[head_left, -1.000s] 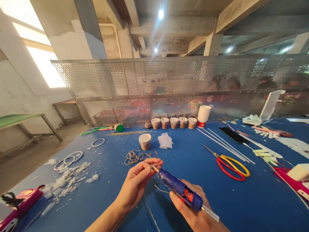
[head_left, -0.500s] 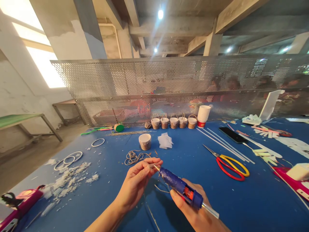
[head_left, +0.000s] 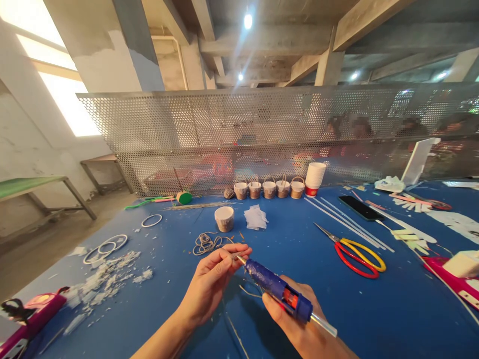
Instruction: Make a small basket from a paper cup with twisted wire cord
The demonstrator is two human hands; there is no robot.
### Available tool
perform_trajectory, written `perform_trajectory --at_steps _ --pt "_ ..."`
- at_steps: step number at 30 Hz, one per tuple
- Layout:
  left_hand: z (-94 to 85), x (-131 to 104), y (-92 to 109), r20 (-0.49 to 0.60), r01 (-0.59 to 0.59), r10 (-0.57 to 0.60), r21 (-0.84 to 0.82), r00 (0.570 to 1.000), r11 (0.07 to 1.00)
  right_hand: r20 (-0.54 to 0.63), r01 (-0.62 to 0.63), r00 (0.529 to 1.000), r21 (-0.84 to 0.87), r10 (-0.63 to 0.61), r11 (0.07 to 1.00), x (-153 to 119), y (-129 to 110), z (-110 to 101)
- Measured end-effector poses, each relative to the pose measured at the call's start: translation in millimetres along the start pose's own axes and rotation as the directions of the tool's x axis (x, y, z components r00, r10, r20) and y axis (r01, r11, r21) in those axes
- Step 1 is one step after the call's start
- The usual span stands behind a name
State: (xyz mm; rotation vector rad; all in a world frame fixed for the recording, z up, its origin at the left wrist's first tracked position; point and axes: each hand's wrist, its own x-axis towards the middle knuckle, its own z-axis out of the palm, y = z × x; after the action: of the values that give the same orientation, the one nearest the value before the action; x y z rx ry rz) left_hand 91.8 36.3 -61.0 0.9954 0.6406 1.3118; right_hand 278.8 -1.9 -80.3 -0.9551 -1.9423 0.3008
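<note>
My right hand (head_left: 295, 314) is wrapped round a blue glue gun (head_left: 275, 284), with a clear glue stick poking out of its back end. The metal nozzle points up and left, right at the fingertips of my left hand (head_left: 213, 279). Those fingers pinch a small piece of thin cord (head_left: 235, 257), mostly hidden between them. Beyond the hands lie a loose coil of cord (head_left: 207, 244), a white cup with a brown wrapped outside (head_left: 224, 219) and a stack of translucent squares (head_left: 256, 218).
Scissors (head_left: 355, 257), a phone (head_left: 359, 208) and white sticks (head_left: 346, 224) lie at right. Several small baskets (head_left: 269, 190) and stacked paper cups (head_left: 315, 178) line the perforated metal screen (head_left: 209, 119). White scraps (head_left: 105, 279) and rings (head_left: 151, 220) are at left.
The glue gun and my right hand have shifted very slightly left. My left hand keeps its pinch in nearly the same place.
</note>
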Motion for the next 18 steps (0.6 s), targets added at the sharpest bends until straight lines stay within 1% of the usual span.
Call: perform_trajectory --at_steps 1,2,4,5,7,11,12,13,15,17,18 --pt "-0.3 0 0 0.000 -0.004 0.004 -0.004 1.000 1.000 -0.028 -0.086 0.996 0.030 0.087 0.996 -1 -1 0" --pt "-0.5 1 0 -0.001 -0.007 0.007 -0.007 1.000 1.000 -0.051 -0.182 0.981 0.069 0.185 0.981 -3 -2 1" --pt "-0.9 1 1 -0.005 -0.010 0.010 -0.011 1.000 1.000 -0.057 -0.356 0.928 0.165 0.369 0.920 -6 -4 1" --pt "-1.1 1 1 -0.007 -0.009 0.009 -0.012 1.000 1.000 -0.048 -0.417 0.900 0.201 0.434 0.887 -8 -4 1" --pt "-1.8 1 2 -0.018 -0.006 0.005 -0.016 1.000 1.000 -0.005 -0.501 0.854 0.259 0.520 0.826 -9 -4 -2" --pt "-4.5 3 5 -0.054 0.002 -0.005 -0.054 0.999 0.999 0.184 -0.573 0.816 0.388 0.548 0.722 0 -5 -15" --pt "-5.3 3 6 -0.064 0.006 -0.010 -0.072 0.998 0.997 0.209 -0.589 0.804 0.405 0.557 0.699 4 -4 -19" --pt "-6.2 4 6 -0.074 0.010 -0.017 -0.092 0.997 0.996 0.208 -0.599 0.796 0.405 0.568 0.691 9 -3 -23" --pt "-7.7 6 8 -0.092 0.021 -0.033 -0.130 0.995 0.991 0.173 -0.601 0.795 0.363 0.582 0.712 18 5 -30" --pt "-8.7 7 9 -0.105 0.029 -0.047 -0.163 0.993 0.986 0.159 -0.591 0.805 0.298 0.571 0.750 27 19 -34" --pt "-9.0 8 9 -0.107 0.032 -0.052 -0.177 0.993 0.984 0.163 -0.596 0.802 0.264 0.574 0.758 31 28 -35"
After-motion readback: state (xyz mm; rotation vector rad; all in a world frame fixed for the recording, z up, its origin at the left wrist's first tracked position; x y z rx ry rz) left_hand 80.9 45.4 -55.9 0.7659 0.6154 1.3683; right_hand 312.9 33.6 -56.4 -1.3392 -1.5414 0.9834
